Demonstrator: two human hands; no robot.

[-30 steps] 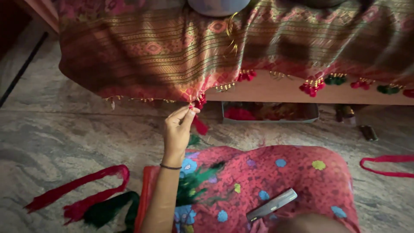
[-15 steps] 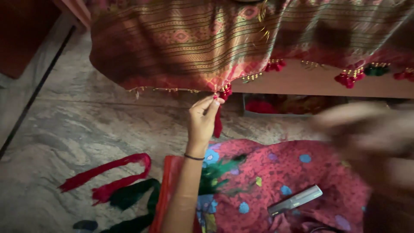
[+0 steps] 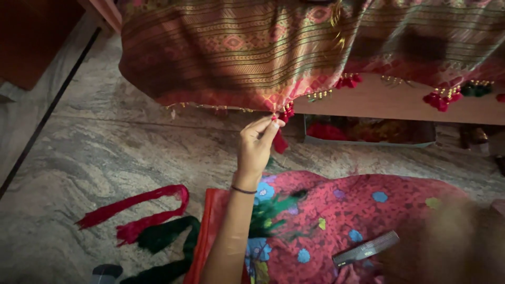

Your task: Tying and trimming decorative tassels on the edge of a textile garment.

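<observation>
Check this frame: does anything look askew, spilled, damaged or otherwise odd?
Nothing looks damaged or spilled. The left hand pinches a red tassel at the woven cloth's edge. Loose red thread bundles and a green one lie on the stone floor; a comb rests on the lap. The blur at lower right cannot be identified.

Left hand [image 3: 256, 146] pinching red tassel [image 3: 280, 141]; right blurred.

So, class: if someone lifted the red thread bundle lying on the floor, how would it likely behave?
The red thread bundle would probably flop and droop, since it lies in a loose curve on the stone floor. It looks light for its size, being thin strands. It seems unlikely to roll or break, though loose strands might snag or tangle with the green bundle touching it.
</observation>
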